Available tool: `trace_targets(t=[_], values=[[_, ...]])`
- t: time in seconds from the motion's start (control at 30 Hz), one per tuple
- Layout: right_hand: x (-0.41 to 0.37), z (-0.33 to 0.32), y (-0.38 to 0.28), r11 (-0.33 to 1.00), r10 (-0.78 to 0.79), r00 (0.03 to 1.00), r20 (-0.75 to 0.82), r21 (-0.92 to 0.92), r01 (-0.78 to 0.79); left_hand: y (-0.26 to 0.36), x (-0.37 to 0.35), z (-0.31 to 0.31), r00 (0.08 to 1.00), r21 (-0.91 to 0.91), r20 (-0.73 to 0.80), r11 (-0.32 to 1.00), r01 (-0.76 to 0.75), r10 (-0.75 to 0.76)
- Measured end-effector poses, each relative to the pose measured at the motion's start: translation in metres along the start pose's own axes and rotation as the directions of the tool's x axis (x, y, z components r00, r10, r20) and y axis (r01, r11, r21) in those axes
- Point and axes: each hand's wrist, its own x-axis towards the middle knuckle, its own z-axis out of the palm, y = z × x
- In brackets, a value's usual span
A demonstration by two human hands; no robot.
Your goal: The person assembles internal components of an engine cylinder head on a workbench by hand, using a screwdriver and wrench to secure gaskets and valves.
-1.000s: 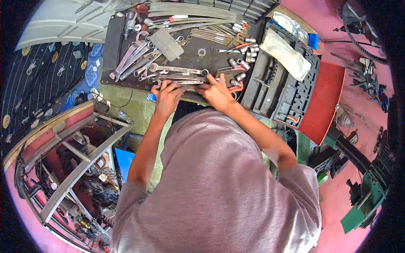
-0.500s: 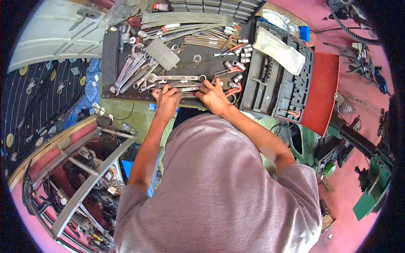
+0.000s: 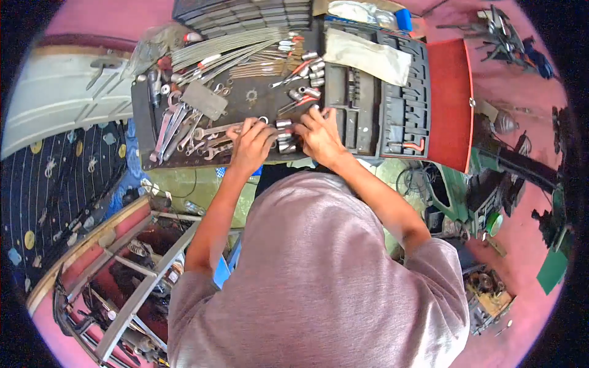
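Between my two hands, chrome sockets (image 3: pixel 284 136) form a short column near the front edge of the dark work surface. My left hand (image 3: pixel 251 146) lies just left of them, fingers bent downward over the ends of combination wrenches (image 3: pixel 215 130); what is under its fingertips is hidden. On the right side of the column my right hand (image 3: pixel 320 138) has its fingers curled, the fingertips against the sockets. More wrenches (image 3: pixel 169 126) are fanned out farther left. Behind my right hand lie loose sockets (image 3: pixel 305 94) and red-handled tools (image 3: pixel 300 104).
An open tool case (image 3: pixel 372 132) with a red lid (image 3: pixel 451 104) stands at the right, a pale cloth (image 3: pixel 368 55) across it. Long metal rods (image 3: pixel 227 49), a grey plate (image 3: pixel 205 100) and a drawer cabinet (image 3: pixel 245 15) occupy the back. A metal frame (image 3: pixel 132 264) is below left.
My view has swung to the right, so the bench appears farther left. My hands have shifted from the stacked wrenches to beside the sockets, which now sit in a column between them.
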Motion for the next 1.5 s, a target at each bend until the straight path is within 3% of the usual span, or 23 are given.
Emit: trace_targets(t=[0.13, 0.4, 0.67, 1.13, 1.5], values=[[-0.030, -0.015, 0.030, 0.989, 0.127, 0.981, -0.149, -0.051, -0.136, 0.031, 0.039, 0.022, 0.999, -0.015, 0.023, 1.000, -0.022, 0.022], [-0.113, -0.051, 0.084, 0.912, 0.354, 0.919, -0.173, -0.155, -0.381, 0.113, 0.099, 0.086, 0.977, -0.104, -0.003, 0.972, -0.210, 0.211], [-0.185, -0.061, 0.120, 0.725, 0.518, 0.790, -0.328, -0.323, -0.609, 0.182, 0.134, 0.141, 0.926, -0.183, 0.110, 0.923, -0.339, 0.362], [-0.203, -0.068, 0.148, 0.536, 0.642, 0.658, -0.393, -0.384, -0.752, 0.225, 0.164, 0.184, 0.929, -0.208, 0.091, 0.919, -0.335, 0.359], [-0.206, -0.072, 0.153, 0.530, 0.659, 0.628, -0.414, -0.337, -0.778, 0.223, 0.168, 0.187, 0.889, -0.134, 0.175, 0.905, -0.405, 0.424]])
